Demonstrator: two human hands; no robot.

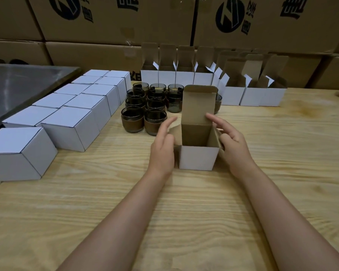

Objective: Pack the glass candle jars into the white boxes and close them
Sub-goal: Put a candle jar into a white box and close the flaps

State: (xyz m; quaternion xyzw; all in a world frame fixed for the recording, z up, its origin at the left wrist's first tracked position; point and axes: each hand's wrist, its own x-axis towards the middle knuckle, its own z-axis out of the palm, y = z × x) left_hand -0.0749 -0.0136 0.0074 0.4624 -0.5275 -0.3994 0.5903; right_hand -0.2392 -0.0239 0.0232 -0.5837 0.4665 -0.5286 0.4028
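Closed white boxes (67, 128): eleven. Open boxes (199, 159): at least nine. Jars (132, 120): about eleven.

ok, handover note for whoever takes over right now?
Both open: left grip and right grip, fingers at the side flaps of the open box, which is empty, lid up, on the table.
The jars sit clustered behind it, to the left; none held.
Done: closed boxes in rows at far left.
Left: jar into this box, fold flaps, shut lid; then the back-row boxes, all open.
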